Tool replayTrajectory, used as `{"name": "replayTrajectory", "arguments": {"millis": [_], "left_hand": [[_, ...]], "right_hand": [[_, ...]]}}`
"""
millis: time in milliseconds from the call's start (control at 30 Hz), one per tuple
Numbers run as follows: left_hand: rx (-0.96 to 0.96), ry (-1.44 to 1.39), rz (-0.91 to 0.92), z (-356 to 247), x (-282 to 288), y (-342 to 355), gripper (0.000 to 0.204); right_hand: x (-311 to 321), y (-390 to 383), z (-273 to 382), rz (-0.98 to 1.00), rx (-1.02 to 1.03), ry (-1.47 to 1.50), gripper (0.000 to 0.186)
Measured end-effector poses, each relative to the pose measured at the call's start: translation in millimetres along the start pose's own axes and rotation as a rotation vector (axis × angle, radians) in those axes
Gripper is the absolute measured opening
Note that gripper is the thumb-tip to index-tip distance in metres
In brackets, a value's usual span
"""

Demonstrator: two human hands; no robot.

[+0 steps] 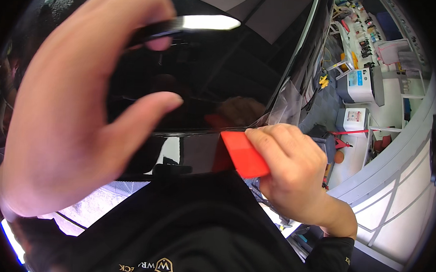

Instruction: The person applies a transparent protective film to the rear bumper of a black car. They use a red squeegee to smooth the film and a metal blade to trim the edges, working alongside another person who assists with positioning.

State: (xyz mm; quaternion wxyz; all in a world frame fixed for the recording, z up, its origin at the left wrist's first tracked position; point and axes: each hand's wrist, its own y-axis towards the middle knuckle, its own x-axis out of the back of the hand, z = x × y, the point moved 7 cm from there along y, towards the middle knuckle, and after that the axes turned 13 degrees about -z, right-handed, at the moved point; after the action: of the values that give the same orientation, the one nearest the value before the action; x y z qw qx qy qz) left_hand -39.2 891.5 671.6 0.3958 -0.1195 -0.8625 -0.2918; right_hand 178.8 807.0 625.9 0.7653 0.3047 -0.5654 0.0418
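My left hand is large and close to the camera, slightly blurred, above a glossy black car panel. Its curled fingers hold a knife with a dark handle and a bright, pointed blade facing right. The left thumb sticks out, away from the knife. In my right hand is a red squeegee, its flat edge at the panel's lower border. Beside that hand, clear film stands up loosely, wrinkled, along the panel's right edge.
To the right, a long bench carries several bottles and tools. Below it are a grey and white bin, a smaller white box and a small step ladder. A yellow object lies on the tiled floor.
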Motion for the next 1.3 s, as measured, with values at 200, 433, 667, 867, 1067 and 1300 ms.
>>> {"name": "replayTrajectory", "arguments": {"millis": [200, 433, 667, 867, 1067, 1300], "left_hand": [[0.365, 0.06, -0.292, 46.2, 78.5, -112.9, 0.067], [0.291, -0.094, -0.354, 90.9, 143.4, -201.1, 0.049], [0.292, -0.345, -0.594, 110.7, 130.7, -226.1, 0.053], [0.186, -0.55, -0.564, 113.2, 115.1, -223.4, 0.058], [0.239, -0.884, -0.485, 125.8, 104.6, -247.4, 0.067], [0.168, -1.244, -0.293, 124.1, 66.4, -263.0, 0.066]], "right_hand": [[9.3, -0.3, 32.5, -0.018, 0.054, 0.119, 0.058], [-9.5, 12.5, 30.8, 0.048, 0.02, -0.03, 0.045], [-10.5, 26.9, 50.9, 0.04, 0.019, -0.018, 0.045], [-8.6, 36.2, 57.8, 0.008, -0.01, -0.016, 0.043], [-21.0, 36.7, 65.7, 0.083, 0.005, -0.097, 0.044], [-22.3, 43.4, 91.2, 0.048, 0.04, -0.11, 0.044]]}}
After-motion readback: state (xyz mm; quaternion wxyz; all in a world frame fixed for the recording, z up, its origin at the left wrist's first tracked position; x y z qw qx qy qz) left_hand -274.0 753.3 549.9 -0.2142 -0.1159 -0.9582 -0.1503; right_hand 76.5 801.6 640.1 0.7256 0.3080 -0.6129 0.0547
